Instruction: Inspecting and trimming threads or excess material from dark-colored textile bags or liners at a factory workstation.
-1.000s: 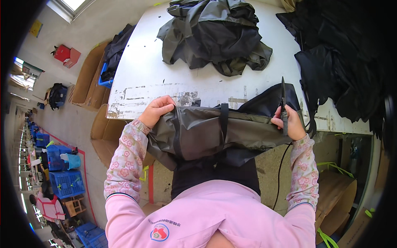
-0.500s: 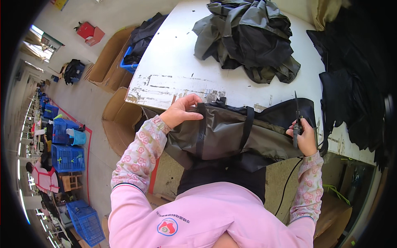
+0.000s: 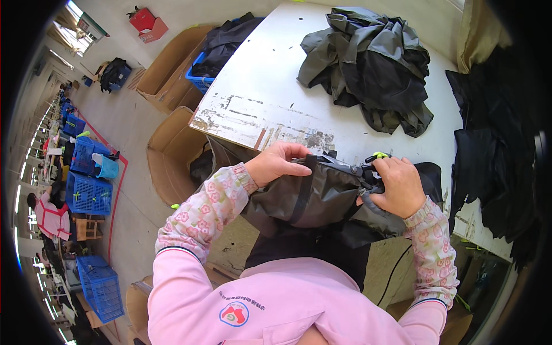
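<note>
A dark olive-grey fabric bag piece (image 3: pixel 330 192) with black straps lies over the table's near edge and hangs toward my lap. My left hand (image 3: pixel 280 165) pinches its upper edge beside a black strap (image 3: pixel 303 192). In my right hand (image 3: pixel 397 184) are black scissors (image 3: pixel 348 168), a bit of yellow-green showing near the handle. Their blades point left along the fabric's top edge, close to my left fingertips. Whether the blades touch the fabric I cannot tell.
A heap of dark fabric (image 3: pixel 374 63) rests on the white table (image 3: pixel 253 86), with more black fabric (image 3: pixel 494 155) at the right. Cardboard boxes (image 3: pixel 167 144) and a blue basket (image 3: pixel 201 77) with dark fabric stand left of the table. Several blue crates (image 3: pixel 89 192) line the floor farther left.
My right hand has brought the scissors leftward from the bag piece's right end to the strap area, turning the blades from upright to leftward. My left hand still pinches the edge.
</note>
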### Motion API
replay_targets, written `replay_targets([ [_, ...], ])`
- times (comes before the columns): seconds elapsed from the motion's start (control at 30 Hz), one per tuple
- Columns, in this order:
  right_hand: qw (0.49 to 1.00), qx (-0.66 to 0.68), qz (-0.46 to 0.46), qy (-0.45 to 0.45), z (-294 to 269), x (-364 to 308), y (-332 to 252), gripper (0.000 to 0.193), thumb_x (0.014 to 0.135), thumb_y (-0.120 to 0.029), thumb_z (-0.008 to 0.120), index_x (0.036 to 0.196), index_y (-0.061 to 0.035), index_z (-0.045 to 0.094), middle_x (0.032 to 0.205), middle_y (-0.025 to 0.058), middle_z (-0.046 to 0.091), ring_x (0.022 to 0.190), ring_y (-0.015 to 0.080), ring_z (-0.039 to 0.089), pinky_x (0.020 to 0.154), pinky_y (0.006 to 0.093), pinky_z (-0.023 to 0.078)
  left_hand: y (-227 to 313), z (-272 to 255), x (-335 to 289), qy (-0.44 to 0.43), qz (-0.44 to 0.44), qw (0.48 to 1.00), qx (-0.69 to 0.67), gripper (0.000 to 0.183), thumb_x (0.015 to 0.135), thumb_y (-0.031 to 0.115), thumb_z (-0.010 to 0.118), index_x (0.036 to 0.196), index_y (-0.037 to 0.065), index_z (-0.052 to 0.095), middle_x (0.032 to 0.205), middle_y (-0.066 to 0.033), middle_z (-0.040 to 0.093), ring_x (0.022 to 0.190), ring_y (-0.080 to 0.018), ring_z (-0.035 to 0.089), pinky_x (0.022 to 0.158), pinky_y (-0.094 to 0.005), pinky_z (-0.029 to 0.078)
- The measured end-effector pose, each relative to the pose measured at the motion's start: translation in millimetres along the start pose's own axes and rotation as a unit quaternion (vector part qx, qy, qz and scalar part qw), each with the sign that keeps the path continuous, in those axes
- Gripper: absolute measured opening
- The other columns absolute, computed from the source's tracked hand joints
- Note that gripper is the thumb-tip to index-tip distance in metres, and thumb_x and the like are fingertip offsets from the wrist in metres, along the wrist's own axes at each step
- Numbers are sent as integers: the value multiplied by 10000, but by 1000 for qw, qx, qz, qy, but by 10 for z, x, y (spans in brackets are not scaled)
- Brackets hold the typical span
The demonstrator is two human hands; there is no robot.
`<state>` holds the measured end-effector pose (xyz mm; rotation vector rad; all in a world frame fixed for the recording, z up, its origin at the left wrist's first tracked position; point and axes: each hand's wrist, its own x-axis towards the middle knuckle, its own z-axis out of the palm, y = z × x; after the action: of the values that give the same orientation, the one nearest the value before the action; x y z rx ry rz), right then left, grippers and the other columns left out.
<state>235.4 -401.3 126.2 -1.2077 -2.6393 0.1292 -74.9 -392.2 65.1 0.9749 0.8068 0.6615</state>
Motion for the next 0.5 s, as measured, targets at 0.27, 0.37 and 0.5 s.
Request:
replay_targets([
  [0.27, 999, 19, -31, -36, -76, 104, -89, 550, 595, -413, 819, 921, -43, 574, 790, 107, 589, 759, 301, 583, 686, 387, 410, 20, 76, -13, -15, 8, 999, 40, 274, 794, -8, 731, 1054, 25, 651, 961, 31, 631, 876, -40, 574, 807, -189, 466],
  [0.37, 999, 13, -38, -28, -72, 130, -122, 576, 579, -463, 824, 891, -47, 575, 773, 94, 589, 755, 280, 588, 678, 380, 409, 26, 88, -10, -39, 8, 999, 36, 282, 790, -16, 733, 1056, 23, 651, 963, 35, 627, 877, -35, 569, 804, -187, 465],
  [0.5, 999, 8, -46, -20, -75, 139, -113, 599, 559, -512, 831, 851, -57, 574, 738, 71, 592, 743, 252, 597, 669, 371, 410, 38, 100, -20, -50, 4, 998, 25, 282, 789, -23, 732, 1055, 19, 649, 965, 36, 627, 881, -32, 568, 807, -186, 463],
])
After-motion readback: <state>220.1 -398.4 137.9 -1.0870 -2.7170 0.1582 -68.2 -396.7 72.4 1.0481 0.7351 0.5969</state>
